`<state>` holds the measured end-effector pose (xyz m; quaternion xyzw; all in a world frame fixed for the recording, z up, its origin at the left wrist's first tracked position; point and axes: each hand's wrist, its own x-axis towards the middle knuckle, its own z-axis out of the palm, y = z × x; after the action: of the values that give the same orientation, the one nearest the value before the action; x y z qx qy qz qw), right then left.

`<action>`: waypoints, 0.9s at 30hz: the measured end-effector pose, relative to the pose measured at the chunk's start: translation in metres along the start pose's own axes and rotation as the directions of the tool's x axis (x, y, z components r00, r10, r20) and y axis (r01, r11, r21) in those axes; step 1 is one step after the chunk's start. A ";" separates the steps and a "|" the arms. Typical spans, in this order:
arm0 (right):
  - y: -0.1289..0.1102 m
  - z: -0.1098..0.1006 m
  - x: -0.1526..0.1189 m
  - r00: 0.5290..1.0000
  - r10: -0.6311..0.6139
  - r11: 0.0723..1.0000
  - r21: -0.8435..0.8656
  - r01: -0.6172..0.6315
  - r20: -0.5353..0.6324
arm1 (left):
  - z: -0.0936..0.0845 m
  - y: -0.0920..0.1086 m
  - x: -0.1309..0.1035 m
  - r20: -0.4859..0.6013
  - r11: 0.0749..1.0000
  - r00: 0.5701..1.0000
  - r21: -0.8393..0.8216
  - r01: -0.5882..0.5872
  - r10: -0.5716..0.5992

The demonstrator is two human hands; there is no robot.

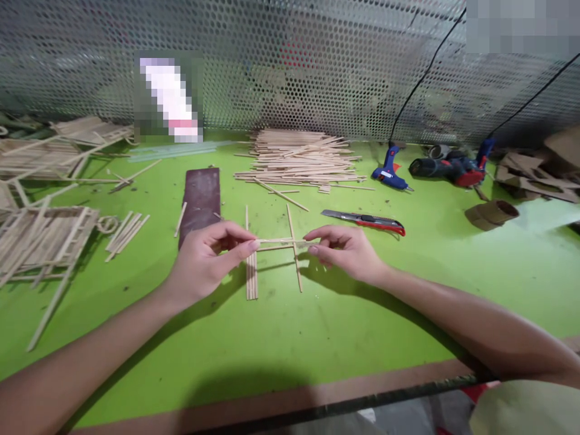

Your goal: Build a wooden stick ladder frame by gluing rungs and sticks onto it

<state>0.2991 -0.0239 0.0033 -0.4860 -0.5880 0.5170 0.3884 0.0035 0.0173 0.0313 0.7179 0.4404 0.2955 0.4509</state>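
A thin wooden stick [277,241] is held level above the green table. Its left end is pinched between the thumb and fingertips of my left hand [206,260]. My right hand [347,252] has thumb and fingers closed around the right end, where a pale, see-through bit shows. Just below, a second level stick [274,248] meets a long upright-lying stick [298,272]; whether they touch the held one I cannot tell. Several parallel sticks [252,281] lie side by side under the left fingertips.
A large stick pile [303,157] lies at the back, a brown block [202,196] left of centre. To the right are a utility knife [365,221] with its blade out, a blue glue gun [392,172], a power tool [448,169] and a cardboard ring [492,214]. Stick frames [49,241] crowd the left.
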 end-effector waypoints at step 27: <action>-0.005 -0.002 -0.001 0.998 -0.063 0.990 -0.132 0.060 -0.022 | -0.004 -0.017 0.003 0.057 0.990 0.998 0.135 -0.029 0.022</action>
<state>0.3004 -0.0249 0.0090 -0.4988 -0.6301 0.4588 0.3790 -0.0043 0.0250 0.0172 0.7604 0.4377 0.2506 0.4091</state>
